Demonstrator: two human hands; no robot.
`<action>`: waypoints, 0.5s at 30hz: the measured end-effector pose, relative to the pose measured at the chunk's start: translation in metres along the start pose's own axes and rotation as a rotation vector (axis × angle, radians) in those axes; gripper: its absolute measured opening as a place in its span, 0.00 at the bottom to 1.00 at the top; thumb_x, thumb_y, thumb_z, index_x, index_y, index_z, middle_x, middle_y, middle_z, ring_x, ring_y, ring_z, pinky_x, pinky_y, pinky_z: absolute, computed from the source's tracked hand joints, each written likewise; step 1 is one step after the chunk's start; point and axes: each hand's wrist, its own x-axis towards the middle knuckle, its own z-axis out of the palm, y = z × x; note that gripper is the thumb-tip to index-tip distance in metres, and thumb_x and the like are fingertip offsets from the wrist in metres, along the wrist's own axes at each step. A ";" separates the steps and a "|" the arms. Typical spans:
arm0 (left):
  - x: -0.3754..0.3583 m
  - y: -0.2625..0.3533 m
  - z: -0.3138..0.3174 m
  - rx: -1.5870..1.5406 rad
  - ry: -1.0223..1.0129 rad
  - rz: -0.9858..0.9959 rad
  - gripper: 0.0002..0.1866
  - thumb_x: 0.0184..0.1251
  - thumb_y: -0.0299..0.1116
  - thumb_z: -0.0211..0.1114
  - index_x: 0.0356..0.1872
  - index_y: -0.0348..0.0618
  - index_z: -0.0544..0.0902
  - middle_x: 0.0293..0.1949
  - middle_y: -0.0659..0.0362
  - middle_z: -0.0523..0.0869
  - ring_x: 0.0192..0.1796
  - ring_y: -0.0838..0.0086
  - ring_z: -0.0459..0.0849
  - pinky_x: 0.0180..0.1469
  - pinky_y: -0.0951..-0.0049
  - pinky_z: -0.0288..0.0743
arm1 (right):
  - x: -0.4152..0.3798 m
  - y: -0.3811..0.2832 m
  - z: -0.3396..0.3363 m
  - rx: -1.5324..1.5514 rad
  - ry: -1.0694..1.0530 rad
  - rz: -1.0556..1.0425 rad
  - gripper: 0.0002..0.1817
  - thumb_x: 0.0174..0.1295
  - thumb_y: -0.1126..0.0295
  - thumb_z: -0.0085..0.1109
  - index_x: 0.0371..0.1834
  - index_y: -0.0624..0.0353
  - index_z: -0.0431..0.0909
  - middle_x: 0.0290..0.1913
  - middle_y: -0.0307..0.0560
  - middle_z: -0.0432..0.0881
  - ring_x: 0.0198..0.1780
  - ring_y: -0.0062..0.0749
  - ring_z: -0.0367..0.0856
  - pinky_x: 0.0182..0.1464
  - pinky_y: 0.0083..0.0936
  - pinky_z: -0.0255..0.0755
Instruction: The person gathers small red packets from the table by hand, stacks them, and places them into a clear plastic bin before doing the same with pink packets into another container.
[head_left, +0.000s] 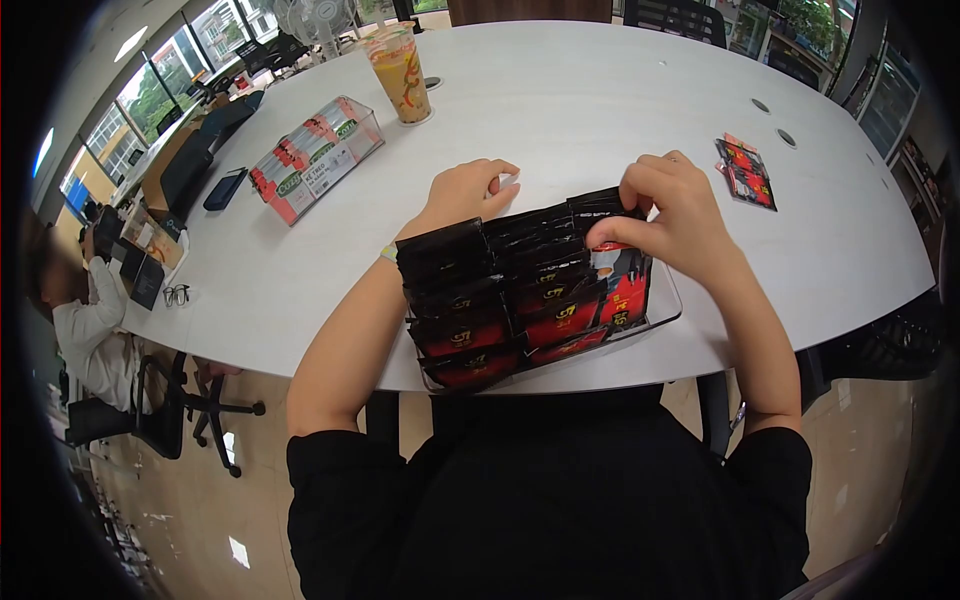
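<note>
Rows of black and red packets (pixel 500 300) stand in a clear tray (pixel 672 312) at the table's near edge. My right hand (pixel 668 215) pinches the top of a packet (pixel 628 290) at the right end of the rows, thumb in front and fingers behind. Behind the packets on the left is my left hand (pixel 472 195), its fingers curled but apart, with nothing visible between them. Several loose black and red packets (pixel 746 175) lie on the table to the right.
On the white table (pixel 560 90) are a clear box of pink and white packets (pixel 318 158), a drink cup (pixel 400 78), a phone (pixel 226 189) and glasses (pixel 176 294). A seated person (pixel 95 320) is at the far left, beside a brown box (pixel 150 238).
</note>
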 end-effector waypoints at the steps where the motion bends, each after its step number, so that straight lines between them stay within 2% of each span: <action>1: 0.000 0.000 0.000 0.001 -0.003 0.010 0.17 0.60 0.44 0.57 0.46 0.48 0.80 0.26 0.59 0.79 0.28 0.71 0.76 0.32 0.72 0.69 | 0.000 0.002 -0.003 0.111 -0.062 0.007 0.27 0.32 0.44 0.69 0.13 0.56 0.68 0.14 0.37 0.68 0.18 0.29 0.65 0.32 0.23 0.59; 5: 0.000 -0.001 -0.001 0.008 -0.014 0.026 0.17 0.60 0.44 0.56 0.46 0.47 0.79 0.25 0.59 0.78 0.28 0.71 0.76 0.32 0.71 0.69 | -0.003 0.002 -0.017 0.192 -0.156 -0.002 0.25 0.31 0.47 0.70 0.17 0.56 0.72 0.20 0.37 0.71 0.24 0.30 0.68 0.36 0.24 0.60; 7: 0.001 -0.001 -0.001 0.014 -0.011 0.026 0.17 0.60 0.44 0.56 0.46 0.47 0.79 0.25 0.59 0.78 0.28 0.71 0.76 0.32 0.71 0.68 | -0.004 -0.004 -0.022 0.116 -0.217 -0.104 0.24 0.31 0.49 0.71 0.22 0.57 0.74 0.25 0.38 0.73 0.31 0.30 0.70 0.40 0.25 0.60; 8: 0.001 -0.001 -0.001 0.019 -0.014 0.026 0.17 0.60 0.44 0.56 0.46 0.47 0.79 0.25 0.59 0.78 0.28 0.71 0.75 0.31 0.71 0.68 | -0.004 -0.011 -0.025 0.093 -0.291 -0.088 0.22 0.34 0.54 0.71 0.24 0.58 0.75 0.27 0.38 0.73 0.35 0.31 0.70 0.43 0.26 0.59; 12: 0.000 0.005 -0.004 0.035 -0.034 0.003 0.15 0.60 0.41 0.56 0.43 0.46 0.80 0.29 0.57 0.81 0.32 0.66 0.79 0.35 0.68 0.71 | -0.006 -0.016 -0.026 0.117 -0.285 -0.098 0.16 0.39 0.62 0.70 0.26 0.59 0.75 0.27 0.39 0.74 0.31 0.33 0.70 0.39 0.25 0.62; 14: -0.001 0.004 -0.003 0.021 -0.014 0.022 0.14 0.60 0.41 0.56 0.43 0.46 0.80 0.28 0.57 0.81 0.32 0.66 0.79 0.35 0.68 0.71 | -0.006 -0.009 -0.039 0.307 -0.288 0.029 0.12 0.43 0.70 0.68 0.27 0.60 0.73 0.27 0.40 0.74 0.25 0.28 0.70 0.31 0.23 0.64; 15: 0.000 0.004 -0.003 0.020 -0.015 0.021 0.14 0.60 0.41 0.56 0.43 0.46 0.80 0.28 0.57 0.81 0.32 0.66 0.79 0.35 0.68 0.71 | -0.006 -0.003 -0.041 0.308 -0.289 0.029 0.12 0.43 0.70 0.68 0.27 0.60 0.73 0.27 0.40 0.74 0.25 0.28 0.70 0.31 0.23 0.64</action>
